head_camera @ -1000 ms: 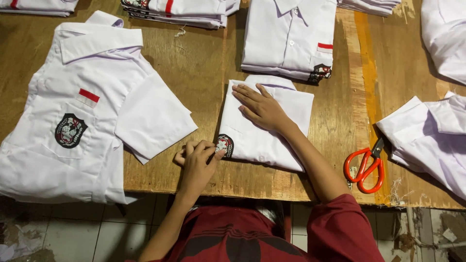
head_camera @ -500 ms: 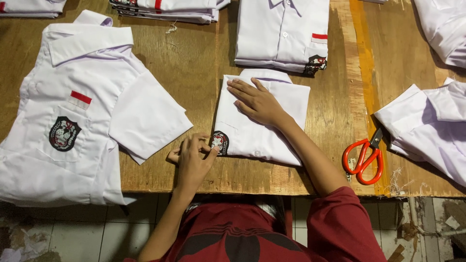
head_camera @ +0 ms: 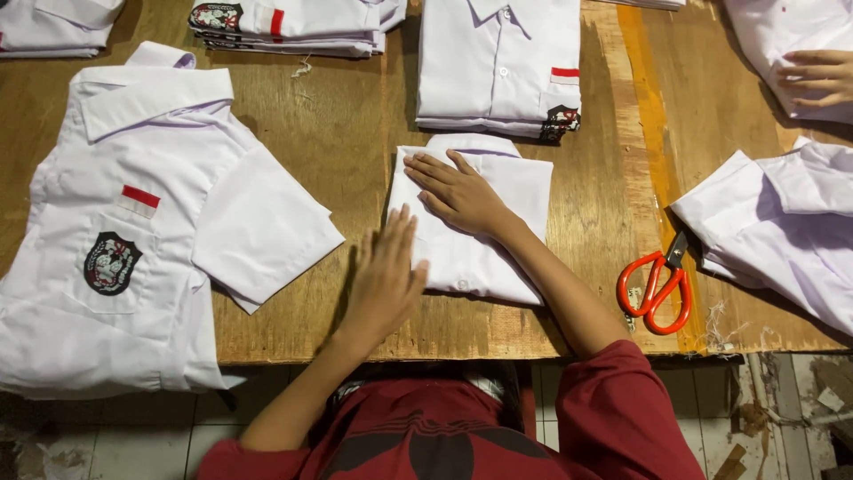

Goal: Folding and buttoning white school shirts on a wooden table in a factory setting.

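A folded white shirt (head_camera: 524, 191) lies in front of me on the wooden table (head_camera: 355, 133). My right hand (head_camera: 458, 191) lies flat on its upper left part, fingers spread, pressing it down. My left hand (head_camera: 386, 271) is open with fingers straight, at the shirt's left edge, over its lower left corner. Neither hand holds anything.
An unfolded white shirt with a chest badge (head_camera: 133, 231) lies at the left. Folded shirts (head_camera: 498, 67) and a stack (head_camera: 293, 22) sit at the back. Orange scissors (head_camera: 657, 289) lie at the right beside more white shirts (head_camera: 782, 231). Another person's hand (head_camera: 817, 76) rests top right.
My left hand has opened from a loose curl at the shirt's lower left corner and now lies flat there, covering the badge. The right hand stays pressed on the shirt.
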